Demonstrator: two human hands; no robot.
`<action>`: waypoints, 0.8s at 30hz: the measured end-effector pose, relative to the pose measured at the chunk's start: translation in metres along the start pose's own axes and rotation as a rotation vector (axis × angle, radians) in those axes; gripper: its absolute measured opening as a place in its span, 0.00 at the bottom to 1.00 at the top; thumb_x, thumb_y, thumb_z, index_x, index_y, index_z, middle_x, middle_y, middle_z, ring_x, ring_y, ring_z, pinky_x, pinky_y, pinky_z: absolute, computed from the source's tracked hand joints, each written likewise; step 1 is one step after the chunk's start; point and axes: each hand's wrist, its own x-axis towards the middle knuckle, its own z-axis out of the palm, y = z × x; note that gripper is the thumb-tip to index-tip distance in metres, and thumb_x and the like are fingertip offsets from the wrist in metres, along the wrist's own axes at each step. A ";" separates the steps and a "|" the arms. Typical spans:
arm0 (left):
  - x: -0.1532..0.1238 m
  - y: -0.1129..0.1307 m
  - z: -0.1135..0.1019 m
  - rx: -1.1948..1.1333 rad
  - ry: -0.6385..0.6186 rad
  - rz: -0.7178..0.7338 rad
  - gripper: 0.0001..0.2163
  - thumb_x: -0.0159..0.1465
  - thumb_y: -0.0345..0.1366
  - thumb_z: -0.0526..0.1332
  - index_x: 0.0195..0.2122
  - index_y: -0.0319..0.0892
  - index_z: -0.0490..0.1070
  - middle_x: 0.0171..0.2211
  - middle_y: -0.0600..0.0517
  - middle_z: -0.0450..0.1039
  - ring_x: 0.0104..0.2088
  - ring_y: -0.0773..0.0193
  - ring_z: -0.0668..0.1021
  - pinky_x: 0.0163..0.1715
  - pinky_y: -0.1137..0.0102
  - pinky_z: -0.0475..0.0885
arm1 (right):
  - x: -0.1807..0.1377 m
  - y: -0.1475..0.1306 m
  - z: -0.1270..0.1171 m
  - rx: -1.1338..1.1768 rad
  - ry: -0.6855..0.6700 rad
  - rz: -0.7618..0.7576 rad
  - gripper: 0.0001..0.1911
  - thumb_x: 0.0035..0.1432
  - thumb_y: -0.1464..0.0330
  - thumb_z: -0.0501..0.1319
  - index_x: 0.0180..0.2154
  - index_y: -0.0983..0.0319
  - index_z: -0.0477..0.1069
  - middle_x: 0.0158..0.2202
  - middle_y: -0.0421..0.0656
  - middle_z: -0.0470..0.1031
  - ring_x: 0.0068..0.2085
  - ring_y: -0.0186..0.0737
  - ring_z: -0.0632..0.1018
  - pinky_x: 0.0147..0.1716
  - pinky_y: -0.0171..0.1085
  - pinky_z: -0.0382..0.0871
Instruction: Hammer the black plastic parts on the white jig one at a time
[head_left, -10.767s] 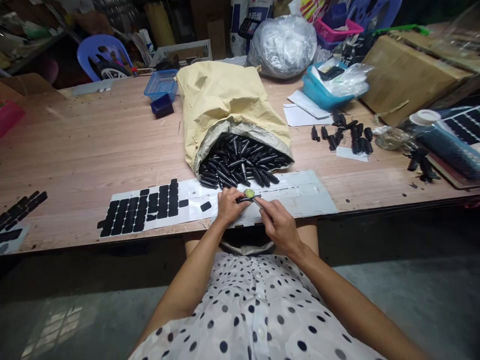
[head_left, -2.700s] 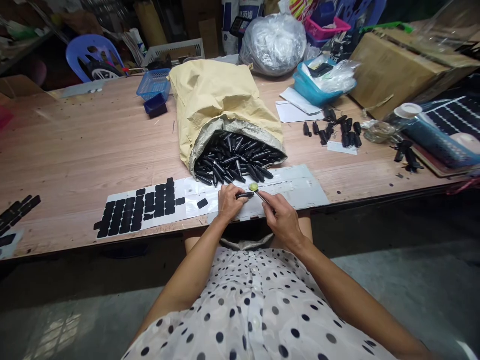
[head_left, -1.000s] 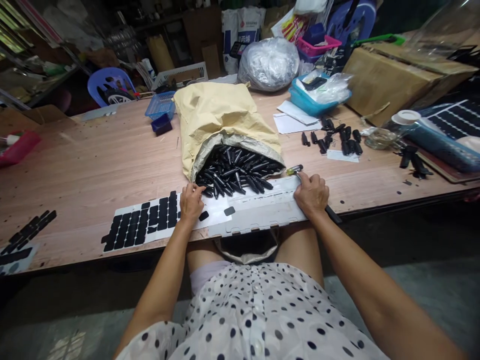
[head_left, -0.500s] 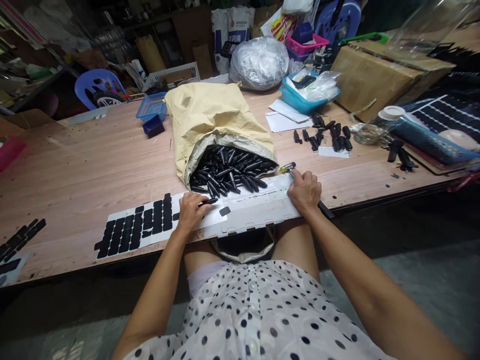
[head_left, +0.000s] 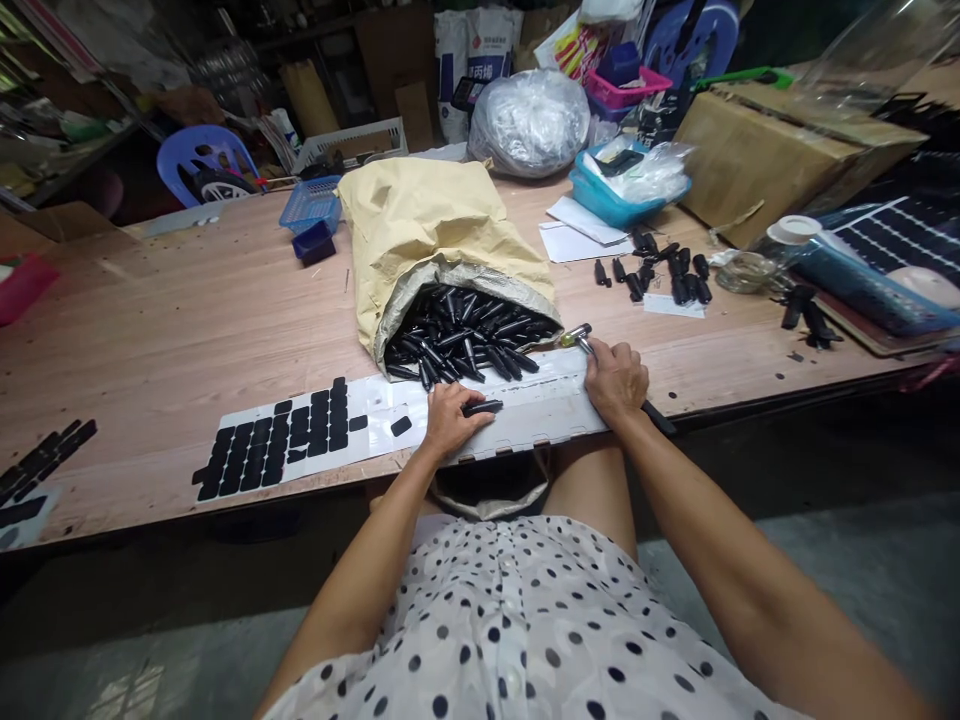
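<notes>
My left hand (head_left: 452, 420) pinches a slim black tapered plastic piece (head_left: 482, 407) over a pale cardboard strip (head_left: 540, 424) along the table's front edge. In my right hand (head_left: 616, 382), at the strip's right end, is a small hammer (head_left: 576, 336); its head has a yellowish end and its black handle sticks out below the fist. Right behind my left hand, a yellow sack (head_left: 442, 215) lies on its side, its mouth spilling many similar black pieces (head_left: 469, 335). To the left is a white sheet with rows of black rounded patches (head_left: 251, 455); one loose patch (head_left: 401, 426) lies nearer the hand.
Short black parts (head_left: 679, 275) lie in a group at the right, near white papers (head_left: 577, 242). Behind them are a teal basket (head_left: 611, 205) and a cardboard box (head_left: 765, 160). A small blue box (head_left: 313, 243) and blue basket (head_left: 309, 203) stand left of the sack.
My left hand has moved right along the cardboard strip with a black piece in its fingers, uncovering a loose patch on the white sheet. My right hand keeps hold of the hammer, nearly still.
</notes>
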 end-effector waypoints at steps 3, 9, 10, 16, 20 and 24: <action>0.001 0.000 0.002 0.006 0.001 -0.003 0.06 0.59 0.38 0.73 0.38 0.52 0.83 0.37 0.52 0.78 0.45 0.53 0.72 0.52 0.57 0.67 | -0.005 0.000 -0.006 0.096 0.021 0.009 0.20 0.67 0.67 0.54 0.56 0.58 0.77 0.43 0.52 0.73 0.44 0.51 0.71 0.39 0.42 0.63; 0.003 0.000 0.006 -0.007 0.012 -0.004 0.06 0.58 0.37 0.74 0.36 0.52 0.83 0.35 0.53 0.77 0.44 0.54 0.71 0.51 0.58 0.67 | -0.059 -0.028 -0.025 0.558 -0.035 -0.130 0.22 0.68 0.64 0.52 0.58 0.59 0.75 0.42 0.47 0.80 0.38 0.45 0.76 0.41 0.43 0.73; 0.003 0.001 0.006 -0.012 0.010 -0.007 0.06 0.58 0.37 0.74 0.36 0.52 0.83 0.35 0.53 0.77 0.44 0.53 0.71 0.51 0.58 0.67 | -0.070 -0.036 -0.028 0.619 -0.069 -0.173 0.22 0.68 0.64 0.53 0.58 0.59 0.75 0.43 0.47 0.81 0.39 0.44 0.77 0.42 0.43 0.75; 0.003 0.002 0.009 -0.020 0.030 -0.004 0.06 0.59 0.37 0.75 0.37 0.54 0.85 0.35 0.53 0.77 0.44 0.54 0.72 0.51 0.59 0.67 | -0.109 -0.066 -0.031 0.676 -0.162 -0.337 0.20 0.69 0.67 0.53 0.56 0.54 0.78 0.44 0.46 0.82 0.46 0.44 0.81 0.47 0.42 0.76; 0.002 0.002 0.011 -0.024 0.045 0.004 0.07 0.59 0.37 0.75 0.39 0.55 0.85 0.35 0.52 0.76 0.44 0.55 0.71 0.50 0.59 0.67 | -0.114 -0.070 -0.033 0.619 -0.153 -0.346 0.21 0.70 0.68 0.52 0.56 0.54 0.79 0.39 0.45 0.80 0.41 0.43 0.80 0.42 0.39 0.76; 0.003 0.002 0.012 -0.026 0.039 -0.009 0.07 0.59 0.37 0.75 0.39 0.55 0.86 0.34 0.52 0.77 0.44 0.55 0.71 0.51 0.58 0.67 | -0.119 -0.073 -0.036 0.577 -0.116 -0.392 0.22 0.71 0.68 0.51 0.57 0.53 0.79 0.35 0.44 0.77 0.38 0.41 0.79 0.40 0.37 0.74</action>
